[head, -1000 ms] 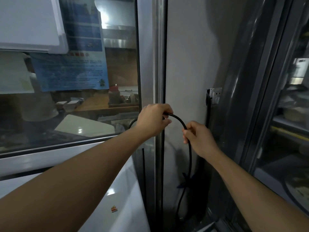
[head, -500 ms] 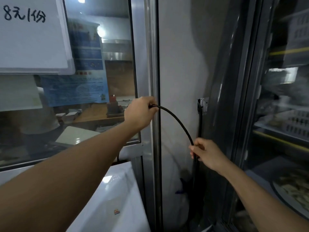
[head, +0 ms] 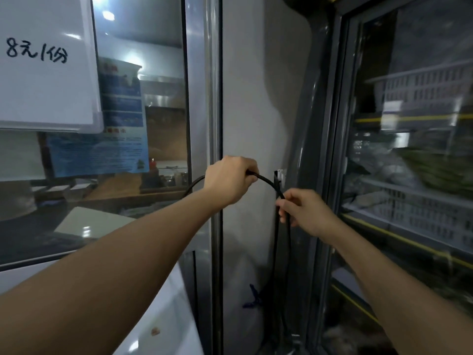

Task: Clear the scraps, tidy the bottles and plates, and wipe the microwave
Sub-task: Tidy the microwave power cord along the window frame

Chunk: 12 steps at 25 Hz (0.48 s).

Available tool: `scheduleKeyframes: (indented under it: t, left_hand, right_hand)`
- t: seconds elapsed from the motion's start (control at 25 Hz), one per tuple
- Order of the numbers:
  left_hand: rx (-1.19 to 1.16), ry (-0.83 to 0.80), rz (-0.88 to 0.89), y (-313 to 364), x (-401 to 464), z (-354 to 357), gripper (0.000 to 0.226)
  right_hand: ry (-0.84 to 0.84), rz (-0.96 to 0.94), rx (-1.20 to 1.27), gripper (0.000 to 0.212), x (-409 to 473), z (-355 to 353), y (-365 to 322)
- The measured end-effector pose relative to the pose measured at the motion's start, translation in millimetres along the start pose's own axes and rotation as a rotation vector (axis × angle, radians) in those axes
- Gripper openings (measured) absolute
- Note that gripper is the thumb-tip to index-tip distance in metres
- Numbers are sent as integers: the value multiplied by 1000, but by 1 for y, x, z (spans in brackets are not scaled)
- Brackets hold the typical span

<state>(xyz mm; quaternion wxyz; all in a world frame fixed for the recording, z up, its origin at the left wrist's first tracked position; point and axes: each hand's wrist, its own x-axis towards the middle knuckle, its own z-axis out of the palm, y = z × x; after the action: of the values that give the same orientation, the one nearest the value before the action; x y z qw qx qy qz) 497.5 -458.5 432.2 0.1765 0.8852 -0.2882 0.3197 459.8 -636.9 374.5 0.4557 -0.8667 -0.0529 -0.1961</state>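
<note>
A black power cable (head: 266,181) arcs between both hands in front of a grey wall. My left hand (head: 229,180) is closed around its upper part, by the metal window frame. My right hand (head: 303,211) pinches the cable lower down, just below a white wall socket (head: 280,175). From there the cable hangs down to the floor. A white appliance top (head: 163,316), perhaps the microwave, shows at the bottom left with a small reddish scrap (head: 155,331) on it.
A window (head: 143,124) at left carries a white handwritten sign (head: 46,62) and a blue poster (head: 110,144). A glass-door fridge (head: 409,175) with baskets on its shelves stands at right. A narrow gap runs down between wall and fridge.
My left hand has moved right, past the window frame, with the cable. My right hand has risen toward the socket, so the arc between the hands is shorter. The view has tilted up.
</note>
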Motion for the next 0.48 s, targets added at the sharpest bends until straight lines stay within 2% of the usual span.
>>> scheduleKeyframes:
  t: [0.12, 0.36, 0.48]
  left_hand:
    - [-172, 91, -142, 6, -1, -11, 12]
    - [-389, 88, -233, 15, -7, -18, 11]
    - [-395, 54, -223, 23, -12, -14, 31]
  right_hand:
    - [-131, 45, -18, 13, -18, -10, 3]
    - [47, 53, -50, 17, -25, -47, -12]
    - [133, 69, -58, 20, -18, -71, -20]
